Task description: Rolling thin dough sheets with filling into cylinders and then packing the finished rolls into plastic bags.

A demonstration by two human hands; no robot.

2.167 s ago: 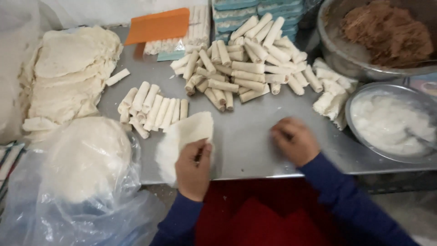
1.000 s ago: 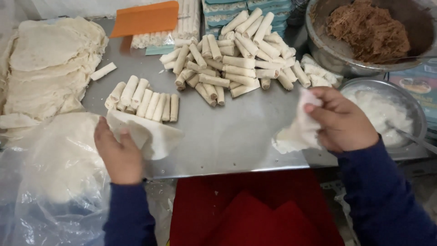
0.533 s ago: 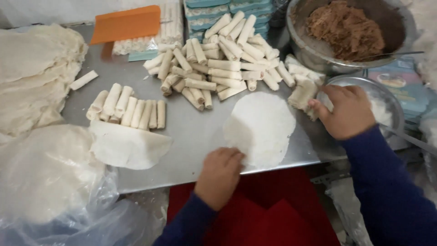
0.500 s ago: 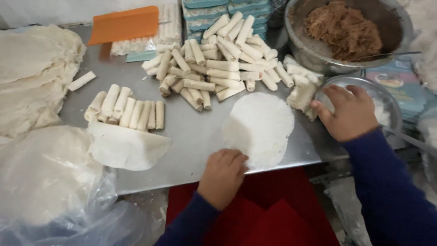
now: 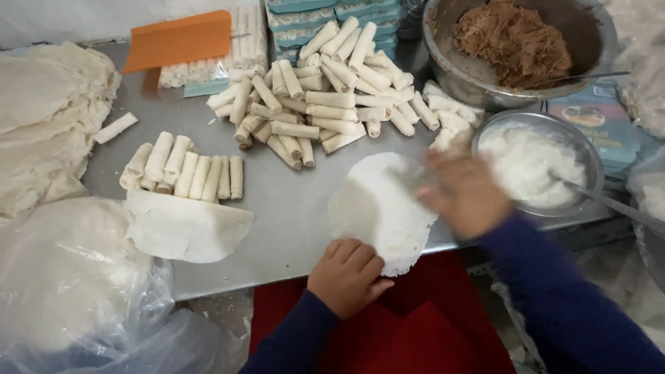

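Observation:
A round white wrapper sheet (image 5: 377, 208) lies flat at the front edge of the steel table (image 5: 291, 221). My left hand (image 5: 346, 273) rests with curled fingers on the table edge, touching the sheet's near rim. My right hand (image 5: 464, 190) is blurred in motion over the sheet's right side, beside the small steel bowl of white paste (image 5: 530, 163); what it holds is unclear. A second wrapper (image 5: 183, 228) lies folded at the left front.
A pile of rolled pastries (image 5: 325, 90) fills the table's middle, with a neat row (image 5: 183, 170) to the left. A big steel bowl of brown filling (image 5: 516, 41) stands at back right. Stacked wrappers (image 5: 48, 125) and a plastic bag (image 5: 69, 277) lie left. An orange scraper (image 5: 176, 41) rests behind.
My right hand has swung from the paste bowl back toward the flat wrapper. My left hand stays at the sheet's near edge. Earlier I laid this wrapper down from my right hand.

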